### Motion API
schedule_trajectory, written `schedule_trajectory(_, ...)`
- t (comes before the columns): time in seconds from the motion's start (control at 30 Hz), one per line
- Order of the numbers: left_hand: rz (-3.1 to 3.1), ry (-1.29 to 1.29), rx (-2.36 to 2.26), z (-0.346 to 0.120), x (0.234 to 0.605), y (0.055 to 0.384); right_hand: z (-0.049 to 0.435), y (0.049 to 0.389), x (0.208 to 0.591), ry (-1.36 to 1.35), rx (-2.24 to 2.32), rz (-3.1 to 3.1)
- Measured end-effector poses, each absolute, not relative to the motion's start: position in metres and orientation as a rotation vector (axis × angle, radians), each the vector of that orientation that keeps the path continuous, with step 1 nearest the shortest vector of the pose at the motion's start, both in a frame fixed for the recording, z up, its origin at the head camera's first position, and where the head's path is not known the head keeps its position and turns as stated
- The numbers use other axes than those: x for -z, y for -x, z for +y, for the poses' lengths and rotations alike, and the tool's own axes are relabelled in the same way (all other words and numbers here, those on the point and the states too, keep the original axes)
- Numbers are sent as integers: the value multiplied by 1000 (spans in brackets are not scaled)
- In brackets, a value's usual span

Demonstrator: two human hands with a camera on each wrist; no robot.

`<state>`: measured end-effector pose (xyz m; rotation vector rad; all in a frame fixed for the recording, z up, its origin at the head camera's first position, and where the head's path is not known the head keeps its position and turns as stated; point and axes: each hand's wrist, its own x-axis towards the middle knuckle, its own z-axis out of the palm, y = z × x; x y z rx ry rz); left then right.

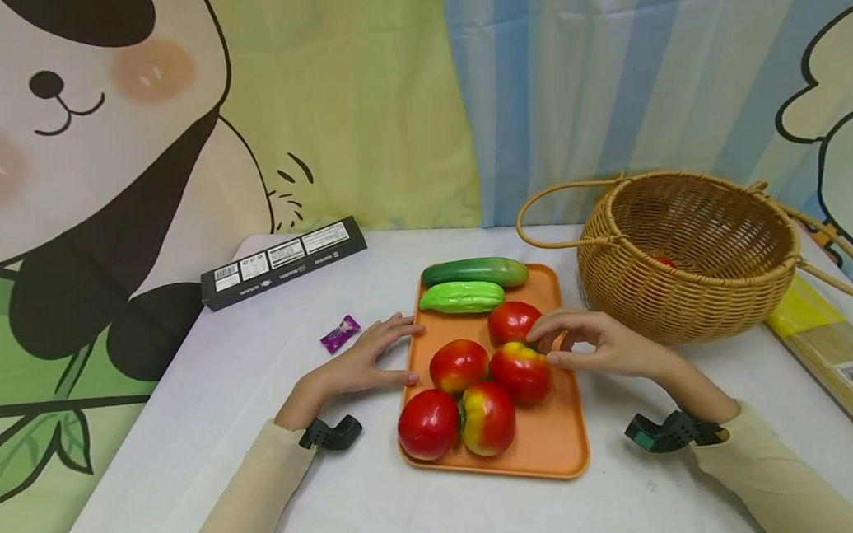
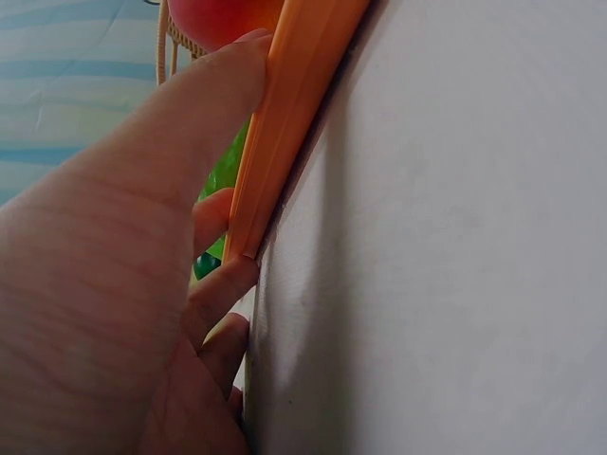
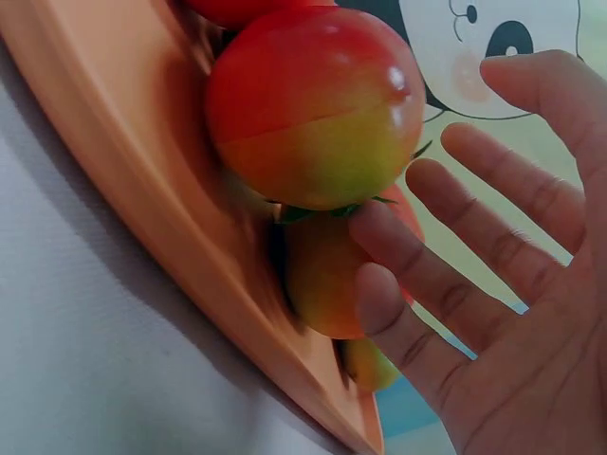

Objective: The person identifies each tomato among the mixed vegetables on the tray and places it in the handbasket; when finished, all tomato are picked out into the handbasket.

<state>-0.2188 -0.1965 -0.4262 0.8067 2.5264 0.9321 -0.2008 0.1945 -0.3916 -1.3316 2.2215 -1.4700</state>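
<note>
Shows five glossy red-to-yellow tomatoes (image 1: 521, 373) on orange tray (image 1: 551, 448). Holds left hand (image 1: 369, 360) and right hand (image 1: 601, 343) with fingers apart. Cannot identify half-hidden red object (image 1: 664, 261) in wicker basket (image 1: 704, 305).

Five mostly red tomatoes (image 1: 469, 369) cluster on an orange tray (image 1: 546, 441).

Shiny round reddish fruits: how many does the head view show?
5 on the rectangular orange tray: near-left one, near-right one, middle-left one, middle-right one, far one. Something red in the tan wicker basket, partly hidden, may be another.
</note>
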Motion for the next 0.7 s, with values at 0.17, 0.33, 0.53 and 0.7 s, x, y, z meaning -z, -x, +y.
schedule_trajectory(0.17, 2532, -801, -926, -197, 427, 219, 192, 200, 395, 1355, 1435, 2213)
schedule_trajectory(0.33, 2532, -798, -929, -198, 428, 219, 189, 199, 397, 1405, 1415, 2188)
schedule_trajectory(0.53, 2536, -793, -921, -198, 429, 220, 185, 197, 398, 1463, 1353, 2192)
schedule_trajectory(0.7, 2537, -823, -926, -197, 428, 220, 185, 194, 400, 1354, 1321, 2176)
